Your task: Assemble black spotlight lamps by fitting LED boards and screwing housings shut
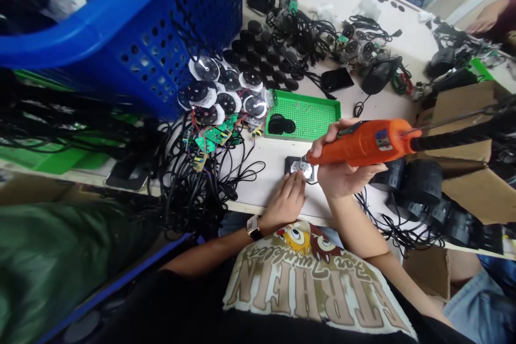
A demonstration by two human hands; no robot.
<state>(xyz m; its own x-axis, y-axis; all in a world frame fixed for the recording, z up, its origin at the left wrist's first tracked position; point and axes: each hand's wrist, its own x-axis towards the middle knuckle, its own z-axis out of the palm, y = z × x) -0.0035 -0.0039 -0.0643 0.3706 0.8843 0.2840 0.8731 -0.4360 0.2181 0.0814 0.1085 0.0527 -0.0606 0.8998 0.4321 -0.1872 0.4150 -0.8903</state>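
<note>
My right hand point(336, 172) is wrapped around an orange electric screwdriver point(358, 142), held almost level with its tip pointing left. The tip meets or hovers just over a white round piece point(300, 168) set in a black square part point(288, 163) on the table. Fingers together, my left hand point(287, 196) presses on the near side of that part and holds it against the table. Just beyond lies a green perforated tray point(310, 113) with small screws and a few black discs point(281, 124) in it. The exact contact of tip and screw is too small to tell.
A large blue basket point(149, 59) stands at left. Near it are speaker-like round units point(205, 70), circuit boards point(205, 142) and tangled black cables point(193, 193). Black discs point(262, 56) lie behind the tray. At right are a cardboard box point(463, 140), black cylindrical housings point(421, 180) and another person's hand point(486, 19).
</note>
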